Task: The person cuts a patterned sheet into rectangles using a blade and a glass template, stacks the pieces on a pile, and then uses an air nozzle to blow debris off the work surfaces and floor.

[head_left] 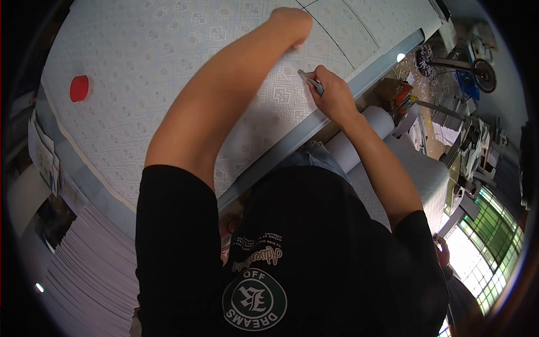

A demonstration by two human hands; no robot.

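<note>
A pale sheet (140, 78) with a woven-looking geometric pattern is spread over the table. My left hand (292, 25) lies on the sheet at the far side, close to a dark straight line (328, 33); its fingers are turned under and hidden. Nearer the table's edge, my right hand (335, 96) is closed around a slim grey cutter-like tool (313, 82). The tool's pale tip points left, right at the sheet's surface, and I cannot tell its exact kind.
A red round object (79, 89) sits on the sheet at the left. The table's grey edge (297, 137) runs diagonally before my body. Below it are a white roll (379, 122) and draped pale material (415, 168). Stacked sheets (92, 269) stand at lower left; cluttered shelving (466, 146) is at right.
</note>
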